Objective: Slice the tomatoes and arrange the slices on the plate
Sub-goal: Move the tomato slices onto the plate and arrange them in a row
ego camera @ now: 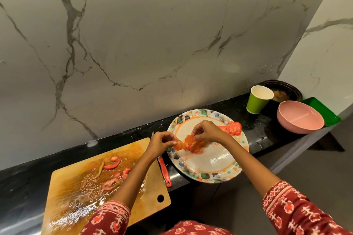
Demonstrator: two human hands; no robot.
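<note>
1. Round white plate with a coloured leaf-and-dot rim [205, 174], resting on the black stone counter [238, 105] and overhanging its front edge.
2. Left hand [159, 144], thumb and fingertips pinching a thin round tomato slice [178, 146] over the plate's left rim.
3. Right hand [207, 131], fingertips pinching the top slice of a small cluster of tomato slices [193, 146] at the plate's centre.
4. Row of overlapping red tomato slices [232, 129] along the plate's far right rim.
5. Wet wooden cutting board [63, 192] with tomato scraps [110, 184], left of the plate.
6. Red-handled knife [164, 170], between board and plate.
7. Green paper cup [257, 100] and pink bowl [299, 120], far right.
</note>
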